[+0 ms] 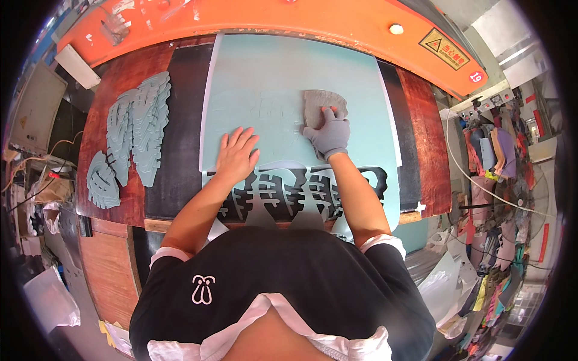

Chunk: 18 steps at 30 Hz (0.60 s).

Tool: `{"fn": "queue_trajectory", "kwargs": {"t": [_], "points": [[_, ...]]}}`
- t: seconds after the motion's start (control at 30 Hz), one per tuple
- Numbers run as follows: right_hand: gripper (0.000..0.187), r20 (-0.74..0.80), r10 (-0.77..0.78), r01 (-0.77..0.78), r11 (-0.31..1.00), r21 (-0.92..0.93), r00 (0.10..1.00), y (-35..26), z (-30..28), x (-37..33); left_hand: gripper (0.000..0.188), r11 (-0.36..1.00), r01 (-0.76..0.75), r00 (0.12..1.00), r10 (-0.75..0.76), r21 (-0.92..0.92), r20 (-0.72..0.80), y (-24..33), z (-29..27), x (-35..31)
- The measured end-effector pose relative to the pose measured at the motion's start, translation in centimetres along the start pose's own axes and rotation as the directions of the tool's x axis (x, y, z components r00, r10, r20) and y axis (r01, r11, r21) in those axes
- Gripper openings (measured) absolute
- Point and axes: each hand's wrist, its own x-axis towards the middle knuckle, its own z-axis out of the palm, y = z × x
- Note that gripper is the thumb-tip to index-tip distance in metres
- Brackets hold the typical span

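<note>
A pale green sheet point(265, 78) lies flat on the dark worktop in front of me. My left hand point(238, 150) is bare and rests on it with the fingers stretched out, holding nothing. In a grey glove with some fingertips bare, my right hand point(330, 132) grips a flat grey pad point(319, 99) against the sheet, farther away and to the right. The pad's exact kind is unclear. Along its near edge the sheet has curved, toothed cut-outs point(289, 189) through which black shows. My forearms hide part of them.
Stacked pale green toothed pieces point(141, 126) lie on the red-brown board at the left, with a smaller stack point(103, 183) nearer me. An orange machine beam point(241, 17) spans the far side. Coloured sheet pieces point(497, 150) hang at the right. Clear plastic point(442, 283) lies at the near right.
</note>
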Motion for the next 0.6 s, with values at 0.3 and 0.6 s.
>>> {"fn": "queue_trajectory", "kwargs": {"t": [0.3, 0.6], "points": [[0.077, 0.006, 0.068, -0.068, 0.998, -0.002, 0.998, 0.1, 0.0, -0.2, 0.035, 1.0, -0.003, 1.0, 0.002, -0.015, -0.01, -0.1, 0.0, 0.3], [0.072, 0.02, -0.046, 0.046, 0.999, -0.009, 0.999, 2.5, 1.2, 0.2, 0.035, 1.0, 0.003, 1.0, -0.002, -0.023, 0.007, 0.0, 0.0, 0.3]]}}
